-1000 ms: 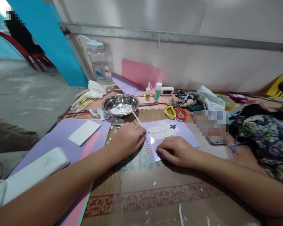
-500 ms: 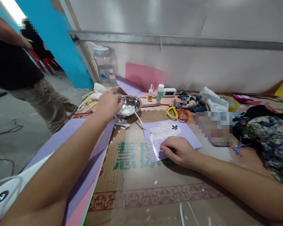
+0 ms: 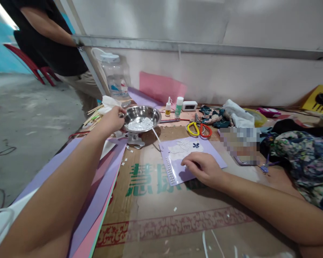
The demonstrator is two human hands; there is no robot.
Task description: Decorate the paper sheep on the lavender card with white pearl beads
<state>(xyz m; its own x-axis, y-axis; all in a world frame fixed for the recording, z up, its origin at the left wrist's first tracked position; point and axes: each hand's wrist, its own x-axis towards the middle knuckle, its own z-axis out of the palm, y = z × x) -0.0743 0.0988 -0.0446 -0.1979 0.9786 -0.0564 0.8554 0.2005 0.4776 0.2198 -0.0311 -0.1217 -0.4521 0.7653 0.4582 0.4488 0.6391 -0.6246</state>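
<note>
My left hand (image 3: 111,122) is closed on the left rim of a shiny metal bowl (image 3: 156,116), which holds small white pieces (image 3: 140,123). The bowl looks raised off the table, above a crumpled white scrap (image 3: 135,139). Curled and resting on a purple card (image 3: 214,157) is my right hand (image 3: 206,169); whether its fingers hold anything is hidden. On that card lie a white patch with strings of small white beads (image 3: 181,146), a dark bunny-shaped piece (image 3: 196,145) and a strip of pearl beads (image 3: 169,172). A thin white strip (image 3: 156,134) runs between bowl and card.
Scissors with yellow and red handles (image 3: 199,130) lie behind the card. Farther back stand a glue bottle (image 3: 168,107), a white-capped tube (image 3: 179,107) and a water jug (image 3: 114,77). Cloth (image 3: 307,154) heaps at right. Coloured sheets (image 3: 107,182) lie under my left arm. A person (image 3: 56,46) stands left.
My left hand has moved from above the bowl to its left rim, and the bowl has risen. My right hand stays on the card. The person at left has shifted rightward in view.
</note>
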